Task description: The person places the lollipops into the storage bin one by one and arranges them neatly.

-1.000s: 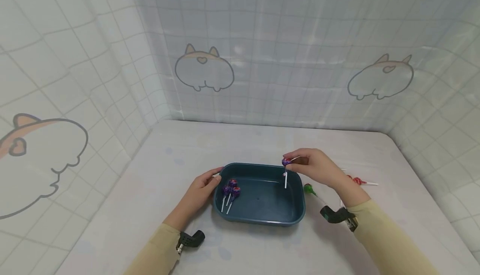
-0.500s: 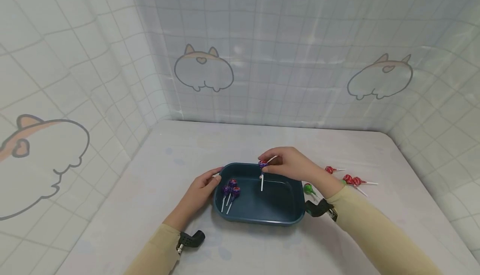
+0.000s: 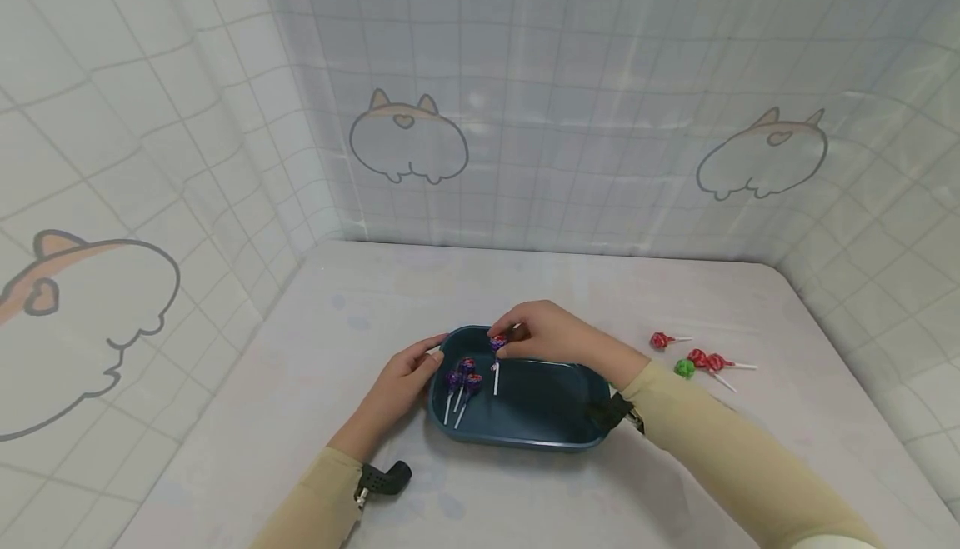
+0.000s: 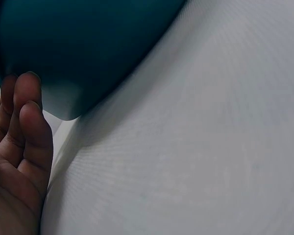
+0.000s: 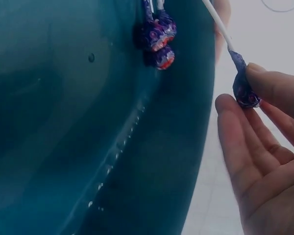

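A blue-green plastic tray (image 3: 517, 442) stands on the table. Three purple lollipops (image 3: 471, 381) lie together in its left end, sticks toward the front. My right hand (image 3: 551, 332) pinches another purple lollipop (image 3: 498, 342) by its candy head, over the tray near the back rim, white stick hanging down. In the right wrist view, thumb and fingertips grip that lollipop (image 5: 245, 90) beside the wall. My left hand (image 3: 405, 374) holds the tray's back left corner, thumb at the rim; in the left wrist view its fingers (image 4: 32, 127) rest against the outer wall.
Red lollipops (image 3: 716, 362) and a green lollipop (image 3: 684, 368) lie on the table to the right, beyond my right forearm. Each wrist wears a black camera (image 3: 386, 477). A tiled-pattern curtain (image 3: 555, 116) surrounds the white table (image 3: 390, 282) at the back and sides.
My right hand has carried the purple lollipop leftward across the tray, near the other purple ones. A green lollipop beside the tray is now hidden by my right arm. The left hand stays put.
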